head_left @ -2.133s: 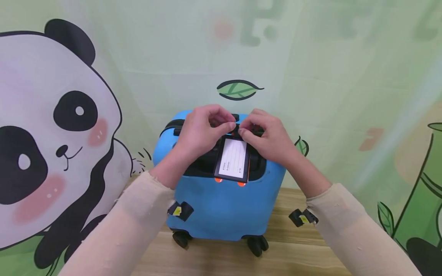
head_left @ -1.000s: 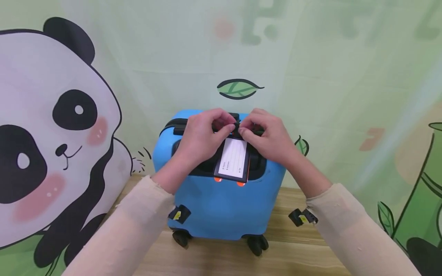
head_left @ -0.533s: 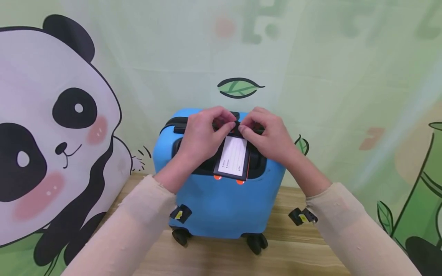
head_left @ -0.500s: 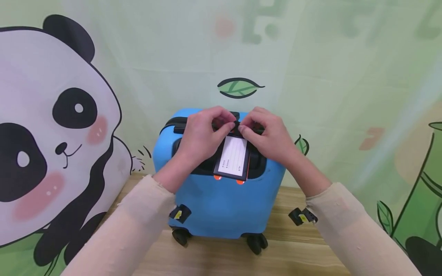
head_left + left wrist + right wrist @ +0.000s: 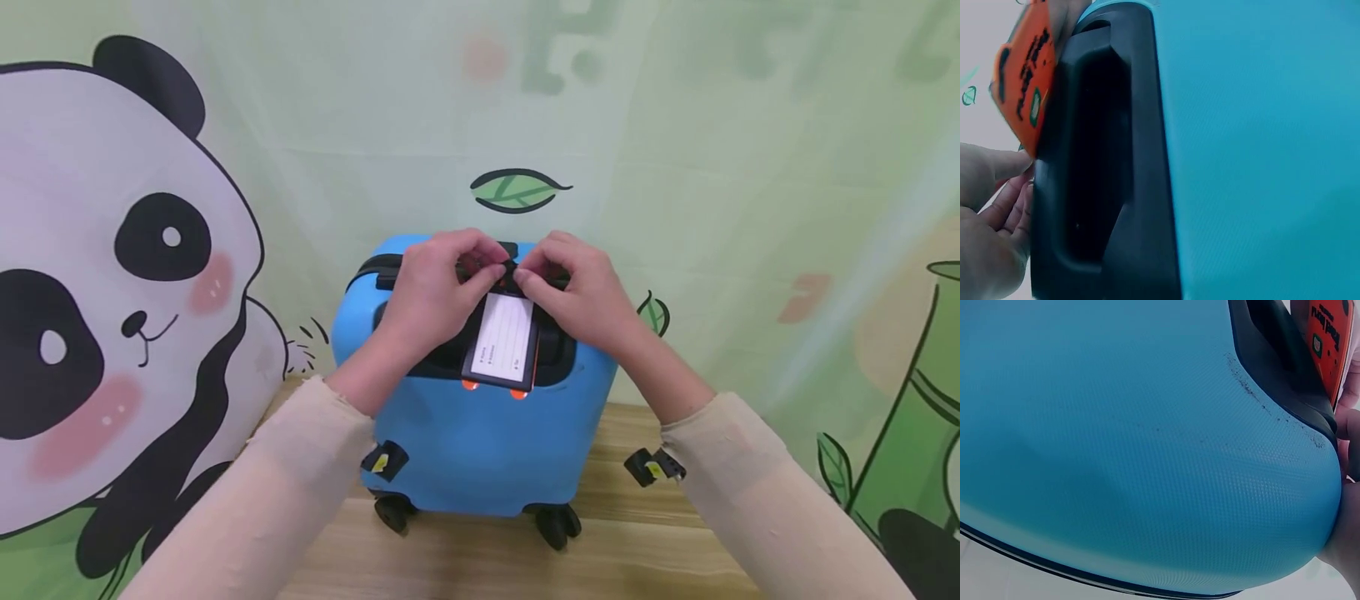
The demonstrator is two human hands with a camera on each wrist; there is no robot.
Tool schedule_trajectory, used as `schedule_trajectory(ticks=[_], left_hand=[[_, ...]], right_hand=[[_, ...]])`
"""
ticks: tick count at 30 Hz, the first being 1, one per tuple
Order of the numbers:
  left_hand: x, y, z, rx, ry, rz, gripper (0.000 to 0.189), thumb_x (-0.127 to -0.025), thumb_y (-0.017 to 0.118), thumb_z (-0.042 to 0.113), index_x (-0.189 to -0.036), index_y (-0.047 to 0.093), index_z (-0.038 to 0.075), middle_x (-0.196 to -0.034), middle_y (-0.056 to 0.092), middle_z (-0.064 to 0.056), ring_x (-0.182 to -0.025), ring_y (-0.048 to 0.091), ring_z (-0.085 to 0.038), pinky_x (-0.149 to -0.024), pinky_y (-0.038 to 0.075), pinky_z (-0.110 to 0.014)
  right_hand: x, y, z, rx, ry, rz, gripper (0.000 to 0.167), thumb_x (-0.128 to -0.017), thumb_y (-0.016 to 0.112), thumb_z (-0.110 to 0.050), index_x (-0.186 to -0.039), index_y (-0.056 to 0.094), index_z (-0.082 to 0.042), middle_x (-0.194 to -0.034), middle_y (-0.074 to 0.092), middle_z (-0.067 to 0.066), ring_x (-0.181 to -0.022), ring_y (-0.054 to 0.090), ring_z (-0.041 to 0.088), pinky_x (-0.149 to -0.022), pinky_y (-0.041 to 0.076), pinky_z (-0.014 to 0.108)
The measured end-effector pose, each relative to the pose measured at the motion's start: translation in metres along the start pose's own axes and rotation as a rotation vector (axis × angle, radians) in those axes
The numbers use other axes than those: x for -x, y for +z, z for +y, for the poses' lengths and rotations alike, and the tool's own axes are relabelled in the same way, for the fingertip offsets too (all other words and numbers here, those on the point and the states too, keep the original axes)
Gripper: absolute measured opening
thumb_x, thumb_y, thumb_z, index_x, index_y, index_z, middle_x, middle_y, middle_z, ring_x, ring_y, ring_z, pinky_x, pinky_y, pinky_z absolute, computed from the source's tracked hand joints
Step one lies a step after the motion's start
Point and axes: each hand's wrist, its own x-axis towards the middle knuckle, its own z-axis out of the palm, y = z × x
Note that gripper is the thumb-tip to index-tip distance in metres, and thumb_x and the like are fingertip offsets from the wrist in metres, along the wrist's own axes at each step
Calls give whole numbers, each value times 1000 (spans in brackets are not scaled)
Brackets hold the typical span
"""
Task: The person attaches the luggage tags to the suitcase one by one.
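A blue suitcase (image 5: 480, 450) stands upright, its black side handle (image 5: 1144, 125) seated in a recess near the top. Over that recess lies a luggage tag (image 5: 501, 340) with a white name card facing up in the head view; both wrist views show its orange printed back. My left hand (image 5: 431, 292) pinches the tag's black strap (image 5: 510, 271) between thumb and forefinger. Just to the right, my right hand (image 5: 581, 287) pinches the strap too, its fingertips nearly meeting the left ones. The fingers hide most of the strap.
Black wheels (image 5: 555, 525) carry the suitcase on a wood-look floor (image 5: 480, 567). Close behind hangs a pale green printed backdrop (image 5: 712, 167) with a large panda picture (image 5: 150, 275) at left. Small black devices (image 5: 386, 461) sit at both wrists.
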Motion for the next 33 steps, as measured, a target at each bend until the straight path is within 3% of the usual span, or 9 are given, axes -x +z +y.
schedule_trajectory(ticks=[10,18,23,27,30,33], left_hand=[[2,-16,-1,-15,10,-107,28,-97,81,12,-125,77,6,-120,76,-9,-104,70,-22,-87,60,-37],[19,-36,-11,-174,168,-113,32,-95,83,11,-126,78,6,-124,77,-11,-114,69,-28,-93,61,-43],[42,-62,-22,-251,215,-88,32,-93,85,11,-125,78,7,-123,77,-11,-119,66,-29,-98,59,-48],[69,-85,-40,-285,203,-1,34,-90,87,10,-124,79,8,-118,77,-11,-114,67,-31,-90,61,-51],[94,-99,-59,-324,142,66,37,-90,87,10,-125,79,10,-118,77,-11,-113,67,-32,-85,60,-51],[121,-109,-82,-364,29,91,36,-92,84,11,-127,77,9,-120,75,-15,-115,64,-36,-87,55,-56]], right_hand=[[2,-9,-1,37,37,-30,9,-100,74,-10,-103,79,-3,-99,71,11,-95,62,23,-90,54,42],[23,-36,1,145,11,-1,13,-100,75,-11,-109,80,-3,-102,73,9,-97,64,23,-86,55,42],[54,-61,12,235,1,35,11,-97,77,-6,-108,80,-5,-102,74,6,-95,63,17,-82,50,23],[85,-80,22,272,28,40,15,-95,79,-3,-110,81,-7,-102,73,3,-95,58,6,-81,46,14],[112,-92,32,308,54,24,22,-93,80,-1,-114,80,-7,-105,74,4,-97,56,3,-84,44,14],[142,-99,47,378,94,-1,29,-93,81,-4,-121,79,-8,-109,74,4,-101,58,9,-85,45,17]])
